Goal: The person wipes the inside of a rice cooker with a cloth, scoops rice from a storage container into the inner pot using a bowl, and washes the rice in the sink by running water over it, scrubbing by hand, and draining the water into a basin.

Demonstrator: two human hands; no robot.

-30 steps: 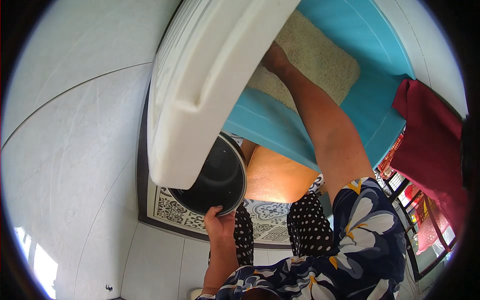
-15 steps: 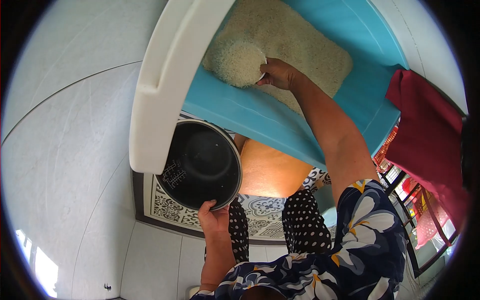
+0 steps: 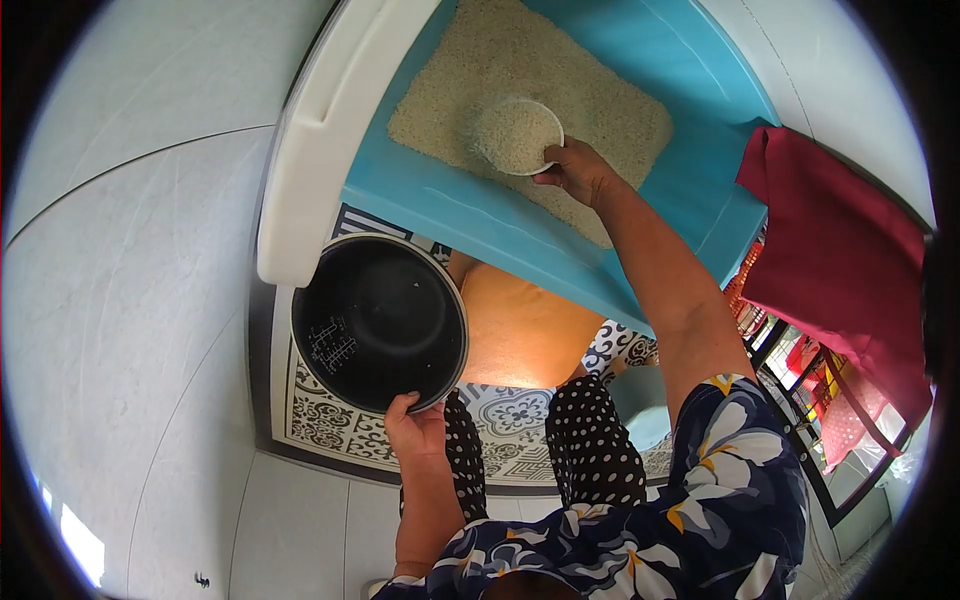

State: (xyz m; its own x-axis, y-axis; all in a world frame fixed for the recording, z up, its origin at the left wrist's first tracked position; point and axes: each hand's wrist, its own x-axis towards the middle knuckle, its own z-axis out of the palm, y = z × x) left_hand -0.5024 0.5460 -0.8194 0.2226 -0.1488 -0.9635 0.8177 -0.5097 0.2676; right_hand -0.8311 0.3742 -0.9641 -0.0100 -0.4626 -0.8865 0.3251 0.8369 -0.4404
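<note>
My right hand [image 3: 578, 172] is closed on the edge of a round white cup [image 3: 560, 128], which has rice in it and sits low over the rice bed. Raw white rice [image 3: 610, 95] covers the bottom of a blue bin [image 3: 690, 240]. My left hand [image 3: 415, 428] grips the near rim of a black rice cooker pot [image 3: 385, 315], thumb over the edge. The pot tilts toward me in front of the bin, and white level marks show on its inner wall. My right fingertips are partly hidden by the hand.
A white lid [image 3: 330, 130] stands raised at the bin's left side. A dark red cloth [image 3: 840, 270] hangs over a black rack [image 3: 800, 400] on the right. Under my legs lies a patterned mat [image 3: 515, 415], and a pale bucket [image 3: 640, 400] stands by my right knee.
My right hand has shifted the cup rightward over the rice. Its white rim now shows around the rice, which was heaped before. The view has shifted a little; my left hand still grips the pot.
</note>
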